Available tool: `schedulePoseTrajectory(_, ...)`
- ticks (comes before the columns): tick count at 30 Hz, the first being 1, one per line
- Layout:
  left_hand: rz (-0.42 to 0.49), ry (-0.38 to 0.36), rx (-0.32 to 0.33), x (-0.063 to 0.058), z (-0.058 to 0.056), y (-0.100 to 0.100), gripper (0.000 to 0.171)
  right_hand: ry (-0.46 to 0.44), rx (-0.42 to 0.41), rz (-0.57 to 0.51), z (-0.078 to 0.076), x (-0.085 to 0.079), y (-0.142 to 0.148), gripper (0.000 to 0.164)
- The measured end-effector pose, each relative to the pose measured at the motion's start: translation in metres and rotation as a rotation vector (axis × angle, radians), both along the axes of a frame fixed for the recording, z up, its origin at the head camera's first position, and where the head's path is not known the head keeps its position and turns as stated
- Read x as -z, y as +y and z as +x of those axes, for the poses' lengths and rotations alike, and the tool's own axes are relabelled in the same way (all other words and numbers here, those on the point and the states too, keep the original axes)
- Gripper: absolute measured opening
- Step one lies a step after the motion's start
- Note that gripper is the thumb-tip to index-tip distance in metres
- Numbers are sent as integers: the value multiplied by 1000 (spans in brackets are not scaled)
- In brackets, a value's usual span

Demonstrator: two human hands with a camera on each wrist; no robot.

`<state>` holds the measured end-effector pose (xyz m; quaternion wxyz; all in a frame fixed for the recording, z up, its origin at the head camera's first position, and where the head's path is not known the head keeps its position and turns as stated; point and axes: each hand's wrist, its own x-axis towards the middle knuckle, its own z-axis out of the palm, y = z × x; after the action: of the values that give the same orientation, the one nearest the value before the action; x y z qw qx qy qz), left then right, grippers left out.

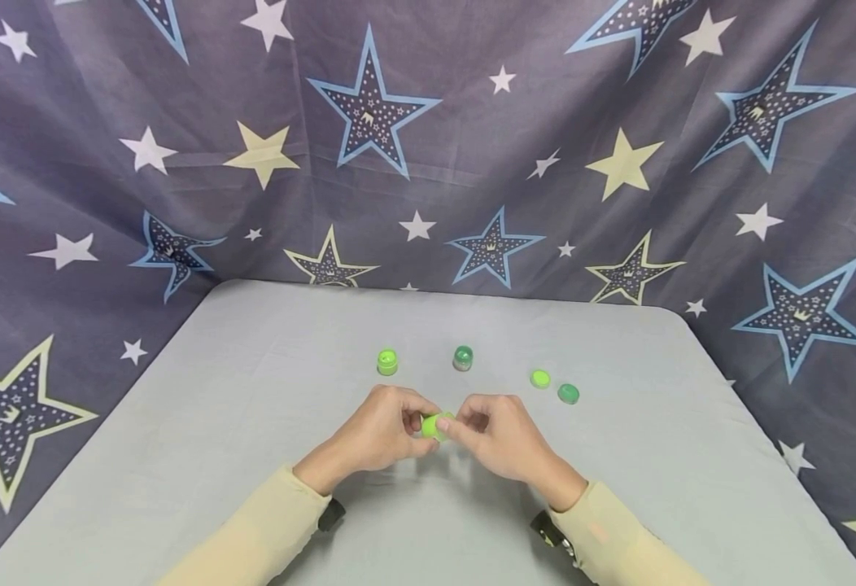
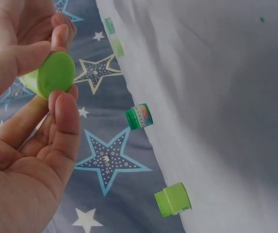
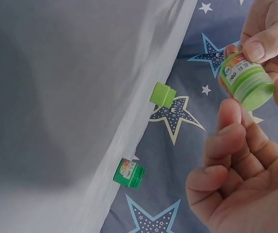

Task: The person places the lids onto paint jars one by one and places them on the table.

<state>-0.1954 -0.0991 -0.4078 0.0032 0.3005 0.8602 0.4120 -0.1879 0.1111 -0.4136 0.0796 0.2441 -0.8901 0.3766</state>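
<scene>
A small lime-green paint jar [image 1: 430, 428] is held up in front of me, above the table. My left hand [image 1: 382, 429] grips its body between thumb and fingers; the jar's round green end [image 2: 57, 75] faces the left wrist camera. From the other side, my right hand [image 1: 504, 439] pinches the green lid [image 3: 259, 97], the thumb on its edge. The jar's printed label [image 3: 238, 69] shows in the right wrist view. Beyond the hands stand an open lime-green jar [image 1: 387, 363] and an open dark green jar [image 1: 462, 359].
Two loose lids, one lime green [image 1: 540, 378] and one dark green [image 1: 569, 393], lie to the right of the jars. A grey cloth covers the table [image 1: 289, 342]. Behind it hangs a dark curtain [image 1: 443, 195] printed with stars.
</scene>
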Motion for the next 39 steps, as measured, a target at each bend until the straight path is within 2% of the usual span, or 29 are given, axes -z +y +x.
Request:
schedulePoseTrajectory(12,-2,2,-9,-1,-1,1,28,-17,36,-4,-3,-4,5,31)
schedulePoseTrajectory(18,1,-3,-12,0,-2,1,28,19,0,-39,-2,-8,9,20)
schedulePoseTrajectory(25,14,4,-6,-1,-3,1,28,9,-72,-26,2,-13,9,38)
schedulePoseTrajectory(28,13,-2,-6,-2,-2,2,28,4,-92,-20,2,-13,9,41)
schedulePoseTrajectory(39,9,-17,-6,-3,-1,3,28,49,-100,1,2,-12,8,24)
